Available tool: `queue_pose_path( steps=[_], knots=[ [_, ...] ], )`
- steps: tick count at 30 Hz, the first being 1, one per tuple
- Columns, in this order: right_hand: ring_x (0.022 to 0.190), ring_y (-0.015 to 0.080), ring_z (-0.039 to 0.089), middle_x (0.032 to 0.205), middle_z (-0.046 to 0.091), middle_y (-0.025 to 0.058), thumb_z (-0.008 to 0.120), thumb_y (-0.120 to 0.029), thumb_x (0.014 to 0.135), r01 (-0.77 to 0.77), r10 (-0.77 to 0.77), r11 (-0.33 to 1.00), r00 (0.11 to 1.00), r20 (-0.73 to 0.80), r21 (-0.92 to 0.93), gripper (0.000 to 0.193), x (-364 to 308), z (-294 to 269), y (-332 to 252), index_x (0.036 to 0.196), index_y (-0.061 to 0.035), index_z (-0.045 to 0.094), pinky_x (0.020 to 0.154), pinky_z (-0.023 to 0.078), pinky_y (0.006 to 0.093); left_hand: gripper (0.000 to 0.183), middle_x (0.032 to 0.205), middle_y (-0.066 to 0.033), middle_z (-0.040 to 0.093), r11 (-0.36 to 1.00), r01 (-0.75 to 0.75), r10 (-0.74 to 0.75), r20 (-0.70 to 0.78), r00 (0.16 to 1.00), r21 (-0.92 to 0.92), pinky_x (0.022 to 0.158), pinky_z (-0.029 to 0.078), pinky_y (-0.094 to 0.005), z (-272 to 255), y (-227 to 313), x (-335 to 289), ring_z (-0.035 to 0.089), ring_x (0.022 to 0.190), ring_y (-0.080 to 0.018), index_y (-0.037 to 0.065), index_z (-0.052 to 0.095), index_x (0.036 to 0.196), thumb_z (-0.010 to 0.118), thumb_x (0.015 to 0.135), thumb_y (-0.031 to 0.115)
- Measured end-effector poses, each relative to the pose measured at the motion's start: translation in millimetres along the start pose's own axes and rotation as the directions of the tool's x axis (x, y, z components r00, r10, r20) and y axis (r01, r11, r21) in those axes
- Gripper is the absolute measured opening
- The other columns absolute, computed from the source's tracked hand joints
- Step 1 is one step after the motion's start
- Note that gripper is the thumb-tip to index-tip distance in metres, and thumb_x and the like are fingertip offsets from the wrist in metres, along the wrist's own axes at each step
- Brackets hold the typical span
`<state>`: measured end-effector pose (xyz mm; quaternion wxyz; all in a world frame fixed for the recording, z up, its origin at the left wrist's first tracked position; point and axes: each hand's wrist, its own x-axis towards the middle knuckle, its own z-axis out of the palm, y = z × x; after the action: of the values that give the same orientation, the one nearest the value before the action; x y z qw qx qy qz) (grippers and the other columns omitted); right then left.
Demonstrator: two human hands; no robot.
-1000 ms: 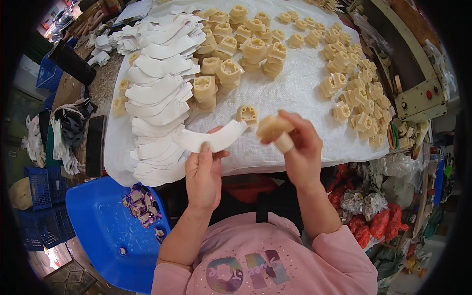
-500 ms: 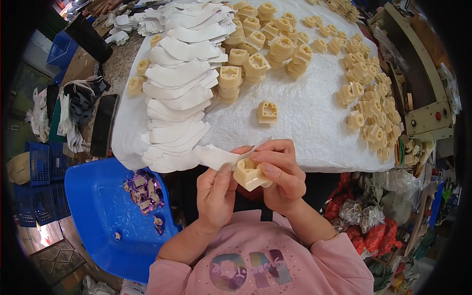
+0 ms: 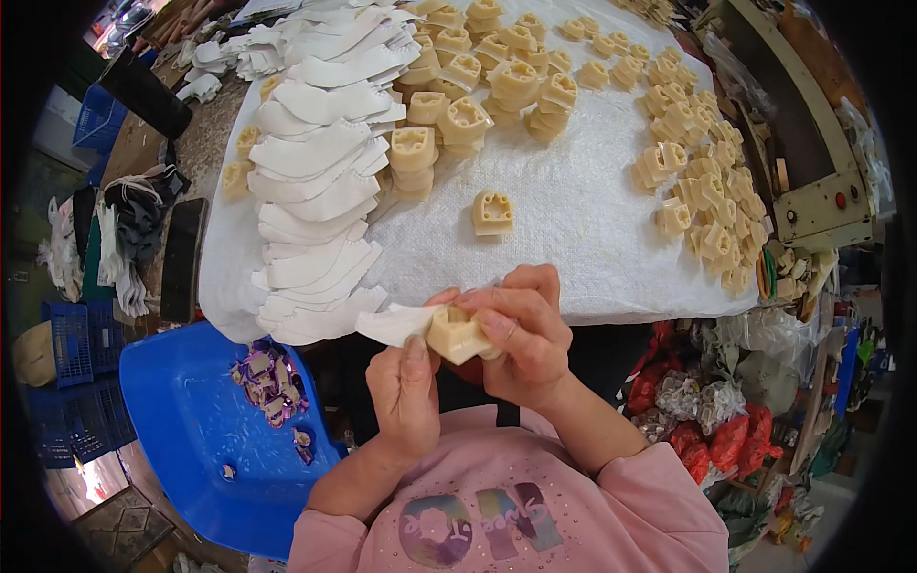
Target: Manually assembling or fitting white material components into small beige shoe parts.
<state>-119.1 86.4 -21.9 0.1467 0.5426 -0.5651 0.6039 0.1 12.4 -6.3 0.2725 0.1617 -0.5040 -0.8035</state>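
In front of my chest, both hands are closed around a cream-coloured moulded plastic piece [image 3: 457, 337] with a hollow top. My right hand [image 3: 528, 329] grips its right side, thumb on the near face and fingers behind. My left hand [image 3: 405, 393] pinches a curved white strip [image 3: 390, 325] against the piece's left side, the thumb at the corner. The strip's loose end sticks out to the left. Part of the strip behind the piece is hidden by my fingers. A single similar cream piece [image 3: 493, 213] stands apart on the white cloth beyond my hands.
Overlapping white strips [image 3: 320, 196] run along the left of the white-covered table [image 3: 583, 258]. Stacked cream pieces [image 3: 463, 122] stand behind, with more heaped [image 3: 712, 186] at right. A phone [image 3: 183, 258] lies left. A blue tub [image 3: 201, 420] below holds purple-and-cream bits [image 3: 270, 382].
The strip's raised end above the piece no longer shows. My left thumb has moved up against the piece's corner. The whole view has shifted slightly.
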Motion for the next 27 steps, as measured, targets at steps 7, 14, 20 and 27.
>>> queue_pose_path(
  steps=[7, 14, 20, 27],
  knots=[
    [0.078, 0.0226, 0.048, 0.097, 0.063, 0.0042, 0.069, 0.001, 0.059, 0.022, -0.015, 0.990, 0.999, 0.053, -0.139, 0.044, -0.8, -7.6, 4.2, 0.100, -0.0116, 0.059, 0.072, 0.031, 0.0368, 0.042, 0.109, -0.0184, 0.060, 0.945, -0.084, 0.092, -0.011, 0.996, 0.315, 0.091, 0.043, -0.0316, -12.6, 14.1, 11.2, 0.058, 0.101, -0.0220, -0.013, 0.048, 0.120, 0.041, 0.098, 0.022],
    [0.078, 0.0199, 0.048, 0.080, 0.052, -0.0015, 0.064, -0.003, 0.058, -0.010, 0.190, 0.891, 0.916, 0.353, -0.454, 0.024, 19.6, -17.6, -19.3, 0.079, -0.0121, 0.059, 0.074, 0.024, 0.0439, 0.021, 0.085, -0.0027, 0.063, 0.843, -0.074, 0.141, -0.085, 0.986, 0.533, 0.065, 0.039, -0.0187, -11.0, 15.8, 9.6, 0.050, 0.073, -0.0051, -0.006, 0.064, 0.101, 0.052, 0.093, 0.009],
    [0.077, 0.0212, 0.045, 0.077, 0.044, 0.0020, 0.062, -0.001, 0.056, -0.039, 0.263, 0.888, 0.860, 0.436, -0.458, 0.025, 19.8, -19.2, -20.6, 0.078, -0.0110, 0.056, 0.072, 0.024, 0.0433, 0.019, 0.084, -0.0046, 0.062, 0.728, -0.157, 0.188, 0.026, 0.982, 0.667, 0.058, 0.037, -0.0207, -11.9, 3.4, 8.3, 0.047, 0.067, -0.0065, -0.004, 0.062, 0.103, 0.051, 0.092, 0.007],
    [0.076, 0.0217, 0.045, 0.078, 0.046, 0.0032, 0.063, 0.001, 0.059, -0.093, 0.236, 0.932, 0.888, 0.394, -0.349, 0.028, 9.3, -17.2, -1.9, 0.083, -0.0111, 0.057, 0.073, 0.024, 0.0412, 0.020, 0.095, -0.0144, 0.061, 0.541, -0.355, 0.376, 0.157, 0.913, 0.762, 0.069, 0.046, -0.0293, -10.3, -2.2, 6.9, 0.058, 0.080, -0.0215, -0.004, 0.061, 0.106, 0.053, 0.088, 0.000]
  ],
)
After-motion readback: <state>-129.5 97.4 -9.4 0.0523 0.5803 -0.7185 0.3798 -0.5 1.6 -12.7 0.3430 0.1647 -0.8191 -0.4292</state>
